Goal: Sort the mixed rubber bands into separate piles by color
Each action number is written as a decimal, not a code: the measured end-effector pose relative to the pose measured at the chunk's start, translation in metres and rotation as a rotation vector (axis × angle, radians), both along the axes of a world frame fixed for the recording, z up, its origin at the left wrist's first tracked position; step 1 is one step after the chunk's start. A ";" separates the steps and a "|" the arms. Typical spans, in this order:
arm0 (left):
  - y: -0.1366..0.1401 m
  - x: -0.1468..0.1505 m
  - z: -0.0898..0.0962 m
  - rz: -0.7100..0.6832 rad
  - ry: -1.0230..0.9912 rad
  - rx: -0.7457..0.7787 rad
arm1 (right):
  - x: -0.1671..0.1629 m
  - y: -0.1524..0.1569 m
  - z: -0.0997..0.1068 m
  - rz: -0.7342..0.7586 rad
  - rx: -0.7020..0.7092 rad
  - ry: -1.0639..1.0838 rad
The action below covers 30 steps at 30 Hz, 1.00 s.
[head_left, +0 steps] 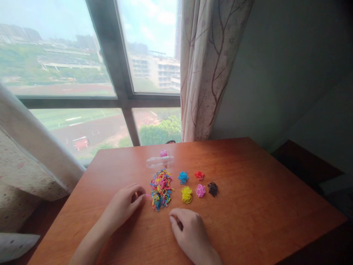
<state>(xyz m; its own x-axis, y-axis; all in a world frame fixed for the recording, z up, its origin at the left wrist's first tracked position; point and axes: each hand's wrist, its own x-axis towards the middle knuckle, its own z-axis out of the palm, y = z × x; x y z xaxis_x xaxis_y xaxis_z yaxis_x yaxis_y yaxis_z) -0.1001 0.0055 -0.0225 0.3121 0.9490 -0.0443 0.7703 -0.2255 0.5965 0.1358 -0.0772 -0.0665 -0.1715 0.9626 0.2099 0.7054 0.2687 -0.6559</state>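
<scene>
We see a mixed pile [161, 189] of small, thin, stringlike loops, tangled together in red, pink, yellow, blue and dark tones. It lies on the brown wooden surface [248, 217], just beside the fingertips of the left hand and a little beyond those of the right, taller than it is wide as we look down on it.

Our left hand [139, 194] has its fingers curled, with thumb and forefinger drawn close together on a pink loop [148, 195] that reaches across to the near side of the pile. Our right hand [170, 215] rests low on the surface, fingers bent, thumb and forefinger tips nearly meeting with a small gap behind them; we cannot tell whether anything is pinched there.

Ahead of the right hand we find five smaller heaps, each of one colour. The yellow heap [186, 194] is nearest straight ahead, with the blue heap [182, 177] beyond it. The pink heap [200, 190] sits to the right of the yellow, the red heap [199, 175] farther out, and the black heap [213, 188] rightmost. Past the pile from both hands lies a clear plastic container [158, 162], with a purple object [164, 153] just behind it.
</scene>
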 end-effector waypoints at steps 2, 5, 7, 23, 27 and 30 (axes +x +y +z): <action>-0.001 0.002 0.003 0.005 -0.028 -0.004 | 0.000 0.000 0.000 0.003 0.003 -0.013; -0.002 0.012 0.006 -0.010 -0.081 0.005 | 0.000 0.001 0.001 0.006 0.009 -0.031; -0.003 0.023 0.008 -0.043 -0.099 0.019 | 0.000 0.001 0.002 0.006 0.009 -0.033; 0.031 0.171 0.022 -0.434 0.159 0.173 | -0.002 0.002 0.004 -0.009 -0.051 -0.094; 0.036 0.182 0.013 -0.423 0.191 0.177 | -0.002 0.002 0.002 0.000 -0.058 -0.066; 0.038 0.181 0.010 -0.400 0.186 0.186 | -0.001 0.002 0.001 0.006 -0.061 -0.053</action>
